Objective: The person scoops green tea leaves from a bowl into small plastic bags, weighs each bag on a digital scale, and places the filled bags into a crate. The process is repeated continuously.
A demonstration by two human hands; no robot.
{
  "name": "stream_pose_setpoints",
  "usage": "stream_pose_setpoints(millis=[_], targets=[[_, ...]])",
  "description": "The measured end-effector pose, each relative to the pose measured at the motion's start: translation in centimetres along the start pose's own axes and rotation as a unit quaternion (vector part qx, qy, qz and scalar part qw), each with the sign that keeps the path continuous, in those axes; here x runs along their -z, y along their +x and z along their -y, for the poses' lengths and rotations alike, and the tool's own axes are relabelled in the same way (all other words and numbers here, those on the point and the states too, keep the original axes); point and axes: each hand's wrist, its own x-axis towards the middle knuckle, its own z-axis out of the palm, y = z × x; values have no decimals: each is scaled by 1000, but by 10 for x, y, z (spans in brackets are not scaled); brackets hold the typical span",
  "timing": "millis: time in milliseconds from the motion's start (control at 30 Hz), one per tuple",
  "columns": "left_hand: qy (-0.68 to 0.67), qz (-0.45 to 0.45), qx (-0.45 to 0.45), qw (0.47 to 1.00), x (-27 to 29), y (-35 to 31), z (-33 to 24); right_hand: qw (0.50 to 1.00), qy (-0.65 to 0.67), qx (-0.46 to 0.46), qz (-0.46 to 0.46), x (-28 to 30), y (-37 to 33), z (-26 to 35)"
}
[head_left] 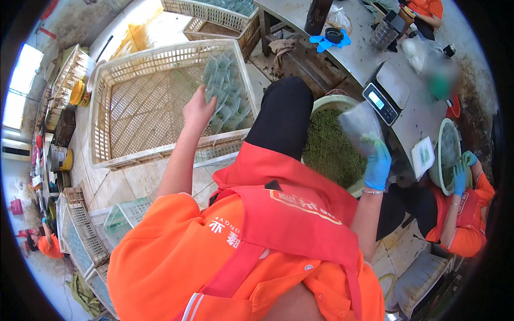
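Observation:
My left hand (198,111), bare, reaches over a large cream plastic crate (172,152). Its fingertips are beside the filled clear bags (227,85) with greenish contents, laid in rows along the crate's right side. A gap shows between its thumb and fingers, and I see nothing held there. My right hand (378,166) wears a blue glove and grips a clear plastic bag (360,122), slightly blurred. That bag hangs over the right part of a round tub (350,100) of loose dark green material (332,142), which stands by my knee.
A digital scale (381,101) stands on the metal table (415,125) at right, near a blue glove (324,44) and a white tray (423,155). A gloved co-worker (465,214) sits at right with another tub (442,176). More crates (83,230) stand at lower left.

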Motion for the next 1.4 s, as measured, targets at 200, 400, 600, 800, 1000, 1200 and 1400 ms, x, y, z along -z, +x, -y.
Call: stream_pose_setpoints(millis=[200, 400, 600, 800, 1000, 1200, 1400], targets=[[-525, 330, -147, 770, -11, -31, -145, 925, 283, -200, 157, -7, -5, -22], [-465, 529, -111, 701, -36, -56, -196, 912, 296, -225, 173, -2, -7, -54], [-458, 495, -80, 734, -58, -59, -199, 935, 220, -273, 61, 12, -14, -62], [-244, 189, -390, 867, -81, -78, -222, 972, -1, -220, 89, -4, -22, -38], [-261, 268, -419, 827, -93, -101, -239, 975, -53, -208, 64, -1, -26, -63], [-35, 183, -502, 845, -108, -113, -230, 979, -182, -86, -1, -16, -41, -85], [-6, 72, -559, 826, -105, -93, -237, 928, -369, -26, 34, -12, -18, -87]])
